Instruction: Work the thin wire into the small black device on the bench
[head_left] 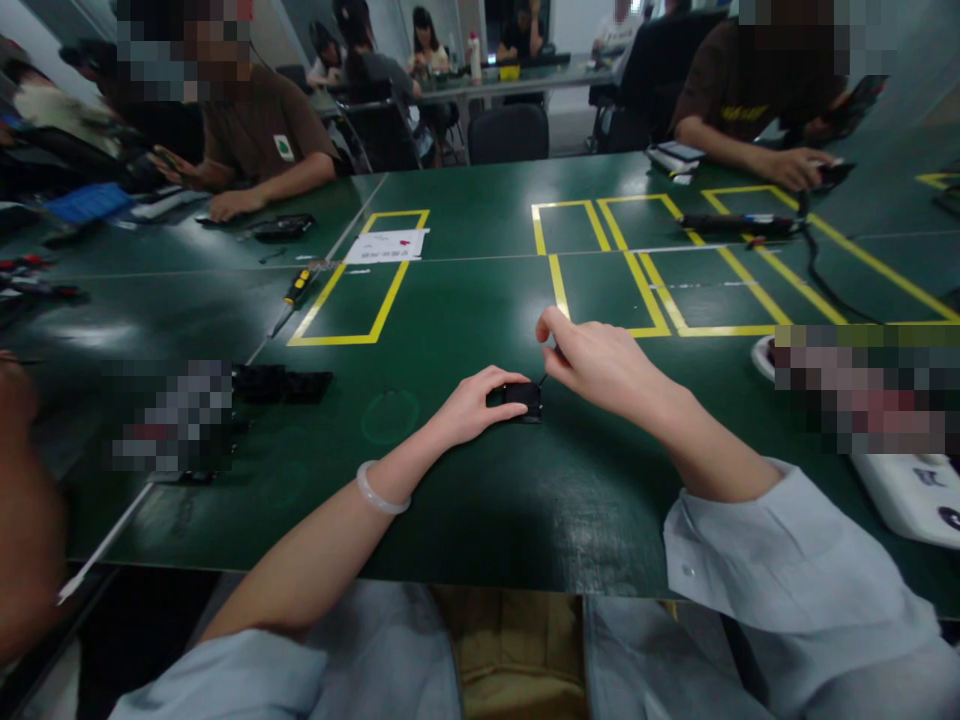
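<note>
The left grip (487, 403) pinches a small black block (527, 402) on the counter (480, 520); the right grip (577, 352) grasps a thin dark rod (543, 380). The block looks light, stiff, best held by opposite edges.

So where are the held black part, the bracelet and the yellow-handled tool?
Held black part (527, 394): head view, its upper side.
Bracelet (374, 500): head view, its band.
Yellow-handled tool (298, 287): head view, its handle.

The black block (524, 400) looked like matt plastic; the table (480, 510) beneath it was smooth and glossy, the sleeve (780, 540) right of it matt, creased cloth.
</note>
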